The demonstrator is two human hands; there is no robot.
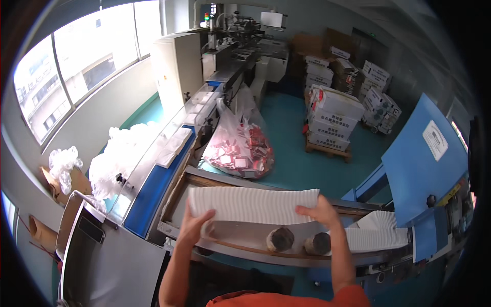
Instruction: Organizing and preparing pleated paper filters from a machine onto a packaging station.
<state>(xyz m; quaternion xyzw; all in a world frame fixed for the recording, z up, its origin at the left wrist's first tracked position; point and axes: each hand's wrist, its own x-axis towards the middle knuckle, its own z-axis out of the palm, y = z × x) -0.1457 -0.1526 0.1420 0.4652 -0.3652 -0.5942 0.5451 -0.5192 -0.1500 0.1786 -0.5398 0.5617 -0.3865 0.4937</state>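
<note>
Both hands (pixel 195 224) (pixel 322 211) grip white stack (pixel 253 205); seemingly paper

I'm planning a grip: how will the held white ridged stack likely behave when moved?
The held stack probably flexes: its ridges look wavy. They suggest layers, which might separate without the left hand and right hand at its ends.

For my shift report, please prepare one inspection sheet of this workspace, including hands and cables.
Surface: long shallow trough, holding two dark round blocks.
Job's things: white ridged stack, held above the trough; more white ridged material at right.
Clutter: clear bag of red-and-white pieces; phone at left.
Hands: left hand and right hand grip the stack's opposite ends.
Cables: none clearly distinguishable.
Surroundings: blue conveyor, stacked boxes, windows.
</note>
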